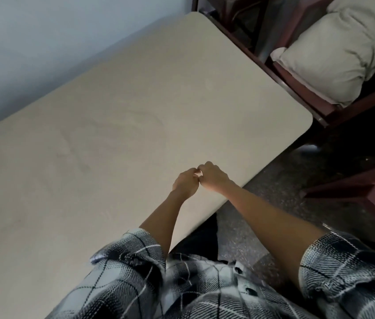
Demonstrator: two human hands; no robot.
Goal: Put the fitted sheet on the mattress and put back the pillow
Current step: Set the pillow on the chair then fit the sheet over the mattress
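Note:
A beige mattress with a smooth top and a few faint creases fills the left and middle of the view, against the wall. I cannot tell whether its surface is bare or covered by a sheet, and no separate sheet shows. My left hand and my right hand meet over the mattress near its right edge. Their fingers are curled, their fingertips touch each other, and nothing shows in either hand. A pale pillow lies on a dark wooden seat at the upper right, off the bed.
A pale blue wall runs along the mattress's far side. The dark wooden frame holding the pillow stands just beyond the mattress end. Speckled dark floor lies to my right, with more dark wooden furniture on it.

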